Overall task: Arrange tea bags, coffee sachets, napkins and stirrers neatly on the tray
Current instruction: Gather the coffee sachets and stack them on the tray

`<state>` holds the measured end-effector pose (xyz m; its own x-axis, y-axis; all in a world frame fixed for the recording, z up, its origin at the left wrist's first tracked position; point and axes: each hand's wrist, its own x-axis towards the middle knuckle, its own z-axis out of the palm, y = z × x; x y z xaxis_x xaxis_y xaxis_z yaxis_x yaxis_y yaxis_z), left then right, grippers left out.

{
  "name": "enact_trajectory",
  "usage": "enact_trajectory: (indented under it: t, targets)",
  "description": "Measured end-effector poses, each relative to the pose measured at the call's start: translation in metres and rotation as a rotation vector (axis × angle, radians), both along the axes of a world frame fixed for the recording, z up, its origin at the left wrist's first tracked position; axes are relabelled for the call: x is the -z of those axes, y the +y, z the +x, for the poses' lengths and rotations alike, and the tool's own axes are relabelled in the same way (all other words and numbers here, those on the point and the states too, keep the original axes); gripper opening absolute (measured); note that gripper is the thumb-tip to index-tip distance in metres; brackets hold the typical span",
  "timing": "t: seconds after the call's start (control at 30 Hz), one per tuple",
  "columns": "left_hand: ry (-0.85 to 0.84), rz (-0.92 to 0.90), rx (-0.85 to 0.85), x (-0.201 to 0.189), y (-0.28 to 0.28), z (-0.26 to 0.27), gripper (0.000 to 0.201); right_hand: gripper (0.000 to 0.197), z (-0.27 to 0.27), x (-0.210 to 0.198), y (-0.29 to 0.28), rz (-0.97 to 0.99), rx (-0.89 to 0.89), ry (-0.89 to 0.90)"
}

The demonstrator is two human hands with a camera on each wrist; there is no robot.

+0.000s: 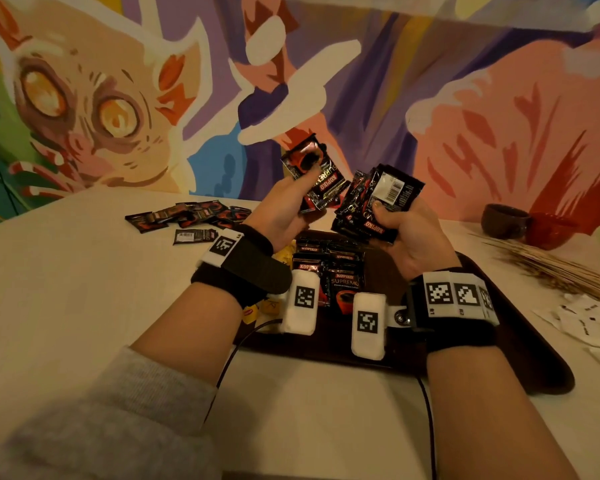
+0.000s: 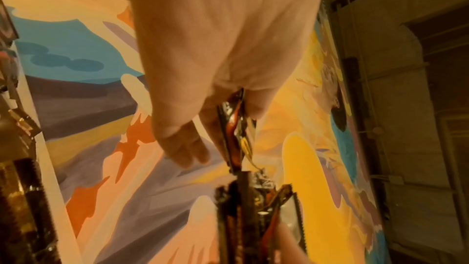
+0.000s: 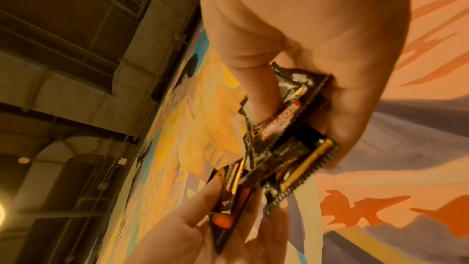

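Above the dark brown tray (image 1: 520, 327), both hands are raised. My left hand (image 1: 291, 199) pinches a black and red coffee sachet (image 1: 317, 174) between thumb and fingers; the left wrist view shows that sachet (image 2: 234, 127) edge-on. My right hand (image 1: 395, 220) grips a fanned bundle of several coffee sachets (image 1: 378, 199), seen close in the right wrist view as the bundle (image 3: 286, 131) with the left hand's sachet (image 3: 228, 204) just below it. More coffee sachets (image 1: 329, 268) lie in rows on the tray, and yellow tea bags (image 1: 253, 311) show beside my left wrist.
Loose coffee sachets (image 1: 187, 218) lie scattered on the white table at the back left. Wooden stirrers (image 1: 548, 268) fan out on the right, with white napkins (image 1: 582, 320) nearer me. A dark cup (image 1: 504, 221) and a red cup (image 1: 551, 230) stand at the back right.
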<state>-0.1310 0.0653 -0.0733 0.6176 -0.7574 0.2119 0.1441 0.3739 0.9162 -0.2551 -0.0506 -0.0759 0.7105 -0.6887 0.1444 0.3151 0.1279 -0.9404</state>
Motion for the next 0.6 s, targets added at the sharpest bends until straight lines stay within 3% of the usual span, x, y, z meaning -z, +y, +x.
enact_trajectory:
  t: [0.07, 0.17, 0.27, 0.37, 0.5, 0.6]
  targets:
    - [-0.104, 0.053, -0.031, 0.001, 0.001, 0.001, 0.018, 0.038, -0.001, -0.002, 0.002, -0.025, -0.021, -0.036]
    - [-0.163, 0.084, 0.021, -0.002, 0.004, -0.002, 0.021, 0.036, 0.000, -0.004, 0.009, -0.056, -0.095, -0.075]
    - [-0.039, 0.042, 0.158, -0.008, 0.009, -0.014, 0.021, 0.038, 0.000, -0.007, 0.017, -0.087, -0.220, -0.073]
    - [0.075, -0.080, 0.250, -0.009, 0.010, -0.021, 0.043, 0.038, 0.001, -0.015, 0.023, -0.081, -0.316, -0.071]
    - [0.172, -0.201, 0.324, -0.007, 0.009, -0.021, 0.056, 0.048, 0.005, -0.031, 0.026, -0.254, -0.253, -0.050]
    - [0.178, -0.202, 0.343, -0.007, 0.008, -0.024, 0.040, 0.050, 0.008, -0.038, 0.028, -0.479, -0.187, 0.084]
